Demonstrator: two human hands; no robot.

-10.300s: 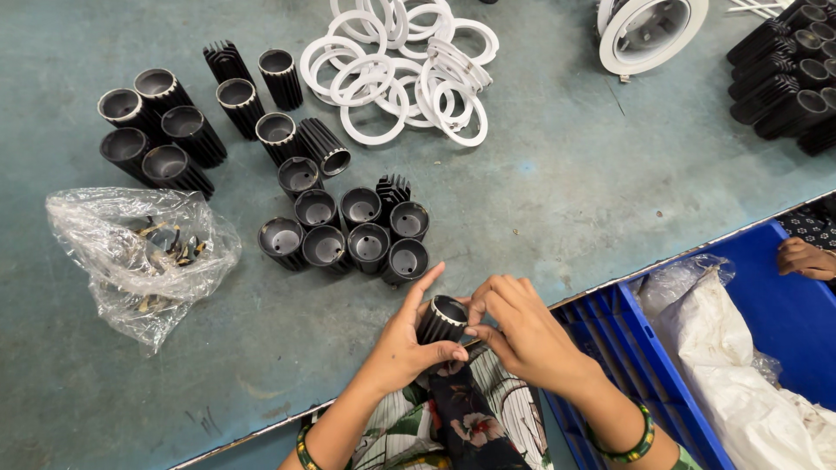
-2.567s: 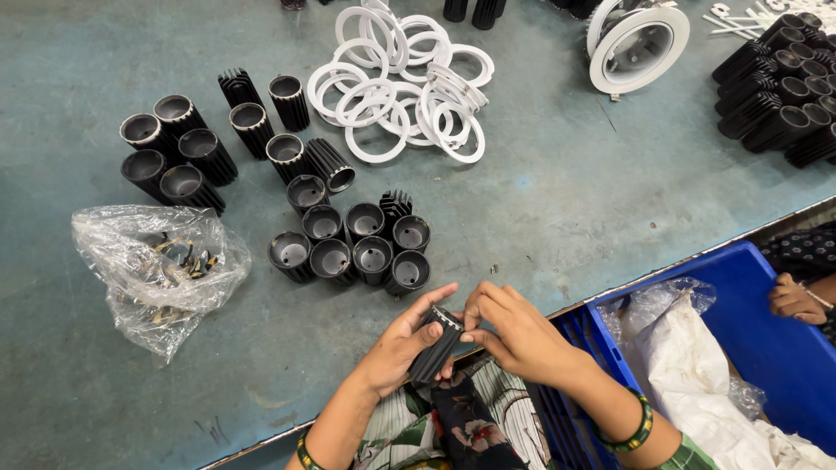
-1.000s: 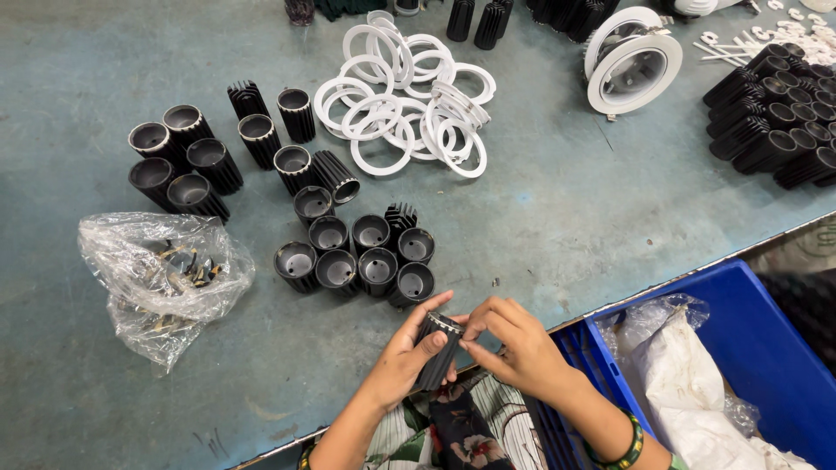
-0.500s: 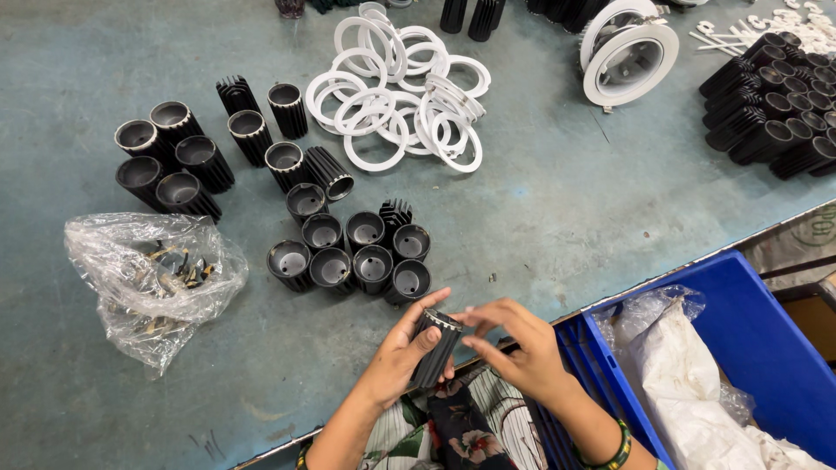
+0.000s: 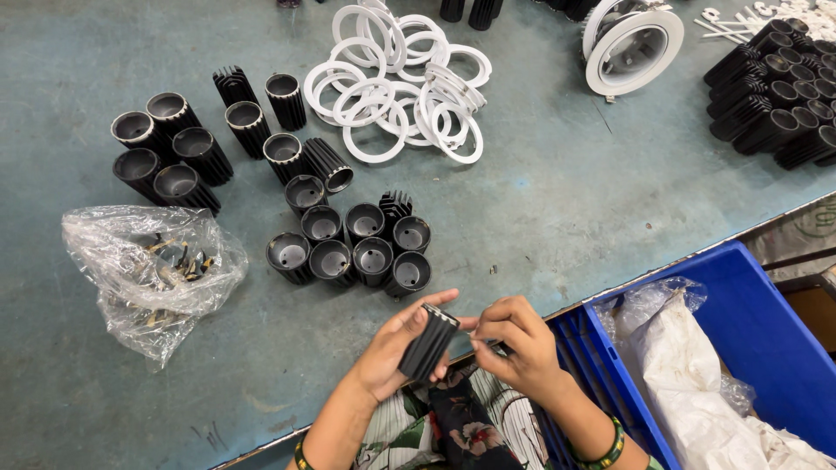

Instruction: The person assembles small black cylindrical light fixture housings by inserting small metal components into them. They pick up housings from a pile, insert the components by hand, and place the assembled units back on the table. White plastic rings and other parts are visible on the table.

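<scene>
Black finned cylinder (image 5: pixel 428 342) sits tilted in the left hand (image 5: pixel 394 352), held over the near edge of the desk (image 5: pixel 557 200), above the person's patterned lap. The left grip is wrapped narrowly around its ribbed side. The right hand (image 5: pixel 514 344) is just beside its upper end, fingertips (image 5: pixel 481 329) pinched together at the rim; what they pinch is too small to tell.

Just beyond the hands stands a cluster of eight like cylinders (image 5: pixel 357 244), open ends up, with nothing between it and the hands. Farther left are about nine more (image 5: pixel 209 139), some lying over. A crumpled clear bag (image 5: pixel 148 270) of small parts lies at left. A heap of white rings (image 5: pixel 396 87), too overlapped to count, lies at the far middle, one large white round fitting (image 5: pixel 634 48) at far right, and a further pile of black cylinders (image 5: pixel 779 83) beyond it. A blue crate (image 5: pixel 758 339) with white plastic inside stands just right of the right hand.
</scene>
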